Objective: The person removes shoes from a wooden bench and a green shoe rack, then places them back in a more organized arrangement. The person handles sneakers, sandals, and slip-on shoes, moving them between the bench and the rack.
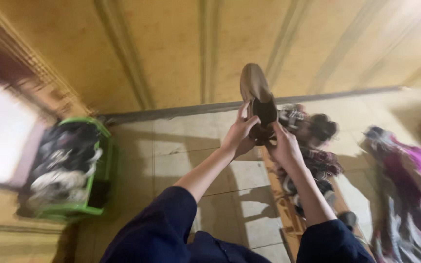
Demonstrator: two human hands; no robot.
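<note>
A tan shoe (254, 85) with a dark opening is held up in front of me by both hands, toe pointing away. My left hand (239, 134) grips its heel from the left with fingers on the rim. On the right side of the heel, my right hand (283, 146) clasps it. Both arms wear dark blue sleeves. The picture is blurred by motion.
A green crate (104, 165) full of dark and white shoes stands at the left on the tiled floor. A wooden rack (288, 214) with several shoes lies under my right arm. Purple and pink fabric (415, 170) is heaped at the right. A yellow wall runs behind.
</note>
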